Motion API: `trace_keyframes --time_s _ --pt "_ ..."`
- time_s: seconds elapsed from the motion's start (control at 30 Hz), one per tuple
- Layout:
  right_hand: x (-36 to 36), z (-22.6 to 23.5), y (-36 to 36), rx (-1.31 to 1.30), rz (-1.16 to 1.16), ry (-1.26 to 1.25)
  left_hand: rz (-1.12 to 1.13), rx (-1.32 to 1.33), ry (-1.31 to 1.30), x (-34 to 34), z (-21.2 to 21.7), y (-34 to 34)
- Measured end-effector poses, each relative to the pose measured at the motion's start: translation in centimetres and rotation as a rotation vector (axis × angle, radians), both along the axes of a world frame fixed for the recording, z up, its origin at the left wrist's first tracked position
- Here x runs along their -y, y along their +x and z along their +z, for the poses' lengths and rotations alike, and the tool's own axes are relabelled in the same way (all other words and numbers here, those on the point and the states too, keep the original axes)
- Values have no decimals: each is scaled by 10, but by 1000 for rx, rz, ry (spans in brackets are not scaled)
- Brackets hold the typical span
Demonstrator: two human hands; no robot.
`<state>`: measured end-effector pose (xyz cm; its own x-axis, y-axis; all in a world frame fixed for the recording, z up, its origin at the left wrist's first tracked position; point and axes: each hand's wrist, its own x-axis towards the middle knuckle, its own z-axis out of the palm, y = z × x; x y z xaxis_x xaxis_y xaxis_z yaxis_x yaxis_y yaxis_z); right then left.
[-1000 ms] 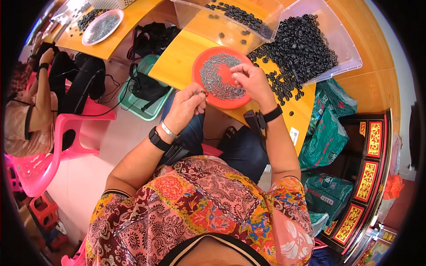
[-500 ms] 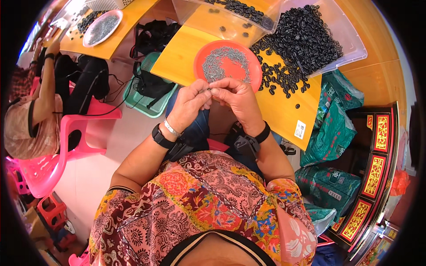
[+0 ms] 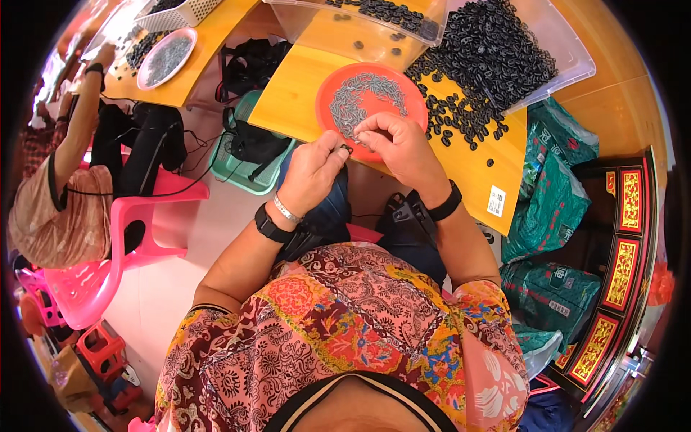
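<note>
My left hand (image 3: 311,171) is closed, pinching a small dark oval piece (image 3: 347,149) between thumb and forefinger. It is held just off the near edge of a red plate (image 3: 415,108). On that plate lies a ring of small grey metal pins (image 3: 347,108). My right hand (image 3: 403,150) reaches over the plate's near rim, thumb and forefinger pinched together beside the pins. Whether a pin sits between those fingertips is too small to make out. Black oval pieces (image 3: 471,119) lie loose to the right of the plate.
A tipped clear bin (image 3: 576,72) spills a heap of black pieces (image 3: 497,57) onto the yellow table (image 3: 479,173). Another clear box (image 3: 345,32) stands behind the plate. Green bags (image 3: 543,209) stand at right. At left, another person (image 3: 61,201) sits at a second table (image 3: 205,54).
My hands have parted. The right one has moved from the left fingertips onto the plate beside the pins, while the left keeps the dark oval piece, which now shows.
</note>
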<state>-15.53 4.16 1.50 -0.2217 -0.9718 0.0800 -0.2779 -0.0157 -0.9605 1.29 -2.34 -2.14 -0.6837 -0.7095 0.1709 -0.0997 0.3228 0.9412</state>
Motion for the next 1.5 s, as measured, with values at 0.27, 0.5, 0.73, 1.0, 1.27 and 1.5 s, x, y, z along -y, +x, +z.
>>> trace_keyframes --time_s 0.27,0.5,0.73,1.0,1.27,1.5 --pt "0 6 -1 -349 128 -26 -15 47 -64 0 3 -1" --pt "1 9 -4 -401 166 -21 -19 51 -86 0 4 -1" --pt "-1 14 -1 -450 185 8 -33 56 -103 -1 4 0" --pt "0 15 -5 -424 174 -3 -21 68 -55 -2 5 -1" --pt "0 15 -4 -499 195 3 -23 72 -62 -2 4 -2" --pt "-3 15 2 -569 157 -29 -36 86 -86 -2 4 -2"
